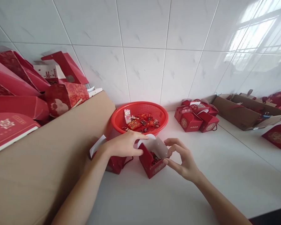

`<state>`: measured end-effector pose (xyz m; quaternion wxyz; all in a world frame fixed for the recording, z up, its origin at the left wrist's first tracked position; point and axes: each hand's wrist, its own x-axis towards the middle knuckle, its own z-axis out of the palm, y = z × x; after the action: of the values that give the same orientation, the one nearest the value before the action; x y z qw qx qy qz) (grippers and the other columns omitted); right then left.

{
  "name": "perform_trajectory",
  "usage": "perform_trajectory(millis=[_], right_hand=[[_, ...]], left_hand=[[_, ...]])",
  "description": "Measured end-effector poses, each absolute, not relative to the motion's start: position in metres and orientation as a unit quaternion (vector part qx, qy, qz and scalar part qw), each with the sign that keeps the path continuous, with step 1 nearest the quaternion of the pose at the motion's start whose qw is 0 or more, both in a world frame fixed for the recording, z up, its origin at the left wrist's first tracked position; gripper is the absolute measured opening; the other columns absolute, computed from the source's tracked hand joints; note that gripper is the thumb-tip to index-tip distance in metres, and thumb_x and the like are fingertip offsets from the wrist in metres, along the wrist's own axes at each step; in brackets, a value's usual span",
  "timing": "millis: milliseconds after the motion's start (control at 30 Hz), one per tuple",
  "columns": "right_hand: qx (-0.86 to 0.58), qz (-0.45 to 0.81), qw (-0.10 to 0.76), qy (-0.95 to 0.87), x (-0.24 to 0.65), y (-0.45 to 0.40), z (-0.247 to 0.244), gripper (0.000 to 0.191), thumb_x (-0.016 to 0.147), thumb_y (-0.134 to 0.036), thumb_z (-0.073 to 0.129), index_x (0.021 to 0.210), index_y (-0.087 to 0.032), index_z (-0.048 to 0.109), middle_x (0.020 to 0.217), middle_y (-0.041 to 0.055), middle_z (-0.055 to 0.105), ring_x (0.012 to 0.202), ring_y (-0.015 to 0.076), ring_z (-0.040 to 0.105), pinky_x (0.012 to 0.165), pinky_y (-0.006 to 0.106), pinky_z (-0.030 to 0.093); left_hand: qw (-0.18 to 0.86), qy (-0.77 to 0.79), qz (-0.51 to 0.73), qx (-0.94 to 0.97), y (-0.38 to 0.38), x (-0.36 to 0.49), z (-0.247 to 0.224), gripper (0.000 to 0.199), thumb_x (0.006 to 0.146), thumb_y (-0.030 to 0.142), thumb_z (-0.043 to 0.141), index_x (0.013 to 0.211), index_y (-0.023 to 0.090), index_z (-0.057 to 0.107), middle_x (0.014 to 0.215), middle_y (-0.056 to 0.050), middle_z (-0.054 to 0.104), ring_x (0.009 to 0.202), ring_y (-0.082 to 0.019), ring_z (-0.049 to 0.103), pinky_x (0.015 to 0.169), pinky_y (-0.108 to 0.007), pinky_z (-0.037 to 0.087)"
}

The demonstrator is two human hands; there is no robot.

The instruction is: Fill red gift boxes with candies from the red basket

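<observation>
In the middle of the counter stands a small red candy box (pixel 151 168), its top flaps up and wrapped sweets (pixel 155 158) inside. My left hand (pixel 124 144) reaches over from the left, thumb and finger closed about the box's left and back flaps. At the right side, my right hand (pixel 181 157) pinches the edge of the other flap between thumb and fingers. Partly behind my left wrist is a second red box (pixel 115 164) with a dark red cord and a white flap raised. A red plastic basket (pixel 163 123) with several wrapped sweets sits just beyond.
On the left a large cardboard carton (pixel 84 125) holds several red gift boxes (pixel 61 97). Several filled-out red boxes (pixel 189 120) cluster at the back right. Farther right are an open cardboard box (pixel 239 114) and another red box (pixel 276 136). A tiled wall (pixel 142 68) bounds the counter.
</observation>
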<state>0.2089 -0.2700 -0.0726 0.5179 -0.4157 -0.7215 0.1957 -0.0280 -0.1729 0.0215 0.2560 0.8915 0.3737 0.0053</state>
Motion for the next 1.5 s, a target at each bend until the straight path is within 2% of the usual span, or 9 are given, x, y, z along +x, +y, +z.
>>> perform_trajectory(millis=[67, 200, 400, 533, 600, 833, 1033, 1233, 1500], right_hand=[[-0.415, 0.207, 0.501, -0.73, 0.208, -0.272, -0.073, 0.019, 0.089, -0.034, 0.07, 0.08, -0.023, 0.056, 0.105, 0.0084, 0.069, 0.099, 0.0222, 0.067, 0.085, 0.036, 0.055], [-0.413, 0.239, 0.476, -0.739, 0.205, -0.274, -0.074, 0.015, 0.091, -0.033, 0.067, 0.089, -0.024, 0.055, 0.106, 0.0081, 0.073, 0.098, 0.0218, 0.069, 0.083, 0.035, 0.056], [-0.447, 0.235, 0.485, -0.714, 0.202, -0.271, -0.079, 0.011, 0.098, -0.031, 0.056, 0.103, -0.024, 0.062, 0.102, 0.0057, 0.074, 0.096, 0.0196, 0.071, 0.083, 0.033, 0.056], [-0.494, 0.175, 0.51, -0.682, 0.203, -0.265, -0.084, 0.012, 0.094, -0.031, 0.061, 0.104, -0.024, 0.062, 0.109, 0.0069, 0.071, 0.105, 0.0221, 0.068, 0.091, 0.036, 0.055], [-0.508, 0.158, 0.511, -0.676, 0.205, -0.263, -0.085, 0.012, 0.092, -0.032, 0.064, 0.101, -0.024, 0.062, 0.11, 0.0071, 0.071, 0.105, 0.023, 0.068, 0.091, 0.037, 0.055], [-0.515, 0.141, 0.492, -0.688, 0.204, -0.261, -0.087, 0.013, 0.095, -0.029, 0.059, 0.086, -0.024, 0.066, 0.109, 0.0084, 0.069, 0.095, 0.0215, 0.068, 0.082, 0.036, 0.057], [-0.513, 0.116, 0.493, -0.693, 0.202, -0.258, -0.09, 0.011, 0.096, -0.028, 0.057, 0.09, -0.024, 0.065, 0.101, 0.0078, 0.07, 0.093, 0.0218, 0.068, 0.082, 0.036, 0.057], [-0.504, 0.091, 0.494, -0.703, 0.208, -0.263, -0.082, 0.01, 0.096, -0.031, 0.058, 0.101, -0.024, 0.062, 0.106, 0.0088, 0.07, 0.099, 0.0225, 0.068, 0.086, 0.037, 0.057], [-0.511, 0.063, 0.376, -0.77, 0.214, -0.267, -0.078, 0.048, 0.083, -0.052, 0.072, 0.122, -0.026, 0.061, 0.142, 0.0147, 0.055, 0.128, 0.0328, 0.056, 0.101, 0.049, 0.052]], left_hand=[[0.235, 0.376, 0.014, 0.896, -0.175, -0.021, 0.016, 0.06, 0.08, 0.029, 0.061, 0.139, 0.031, 0.058, 0.137, 0.001, 0.063, 0.123, -0.026, 0.06, 0.095, -0.029, 0.049], [0.227, 0.354, 0.029, 0.907, -0.179, -0.013, 0.007, 0.06, 0.08, 0.023, 0.06, 0.138, 0.035, 0.057, 0.143, 0.002, 0.058, 0.127, -0.025, 0.057, 0.097, -0.03, 0.048], [0.24, 0.364, 0.051, 0.899, -0.186, -0.01, 0.007, 0.07, 0.08, 0.025, 0.061, 0.147, 0.037, 0.043, 0.135, -0.002, 0.061, 0.114, -0.025, 0.062, 0.081, -0.029, 0.049], [0.25, 0.37, 0.038, 0.894, -0.191, -0.006, 0.006, 0.036, 0.08, 0.035, 0.064, 0.114, 0.026, 0.06, 0.105, -0.002, 0.066, 0.082, -0.021, 0.064, 0.065, -0.028, 0.044], [0.258, 0.362, 0.022, 0.895, -0.192, -0.005, 0.005, 0.026, 0.082, 0.043, 0.063, 0.099, 0.024, 0.063, 0.104, -0.002, 0.062, 0.079, -0.019, 0.061, 0.064, -0.028, 0.044], [0.293, 0.352, 0.0, 0.889, -0.188, -0.007, 0.003, 0.028, 0.092, 0.045, 0.048, 0.1, 0.026, 0.068, 0.11, -0.004, 0.059, 0.09, -0.019, 0.062, 0.074, -0.03, 0.046], [0.276, 0.408, -0.007, 0.87, -0.203, 0.007, 0.0, 0.046, 0.083, 0.067, 0.055, 0.1, 0.025, 0.062, 0.11, -0.005, 0.058, 0.099, -0.028, 0.061, 0.074, -0.033, 0.048], [0.263, 0.425, 0.014, 0.866, -0.209, 0.018, -0.01, 0.055, 0.081, 0.071, 0.057, 0.112, 0.025, 0.059, 0.117, -0.008, 0.057, 0.107, -0.033, 0.061, 0.081, -0.04, 0.05], [0.286, 0.357, 0.095, 0.884, -0.193, 0.018, -0.023, 0.046, 0.088, 0.049, 0.062, 0.128, 0.028, 0.06, 0.138, -0.008, 0.055, 0.129, -0.031, 0.052, 0.103, -0.043, 0.046]])
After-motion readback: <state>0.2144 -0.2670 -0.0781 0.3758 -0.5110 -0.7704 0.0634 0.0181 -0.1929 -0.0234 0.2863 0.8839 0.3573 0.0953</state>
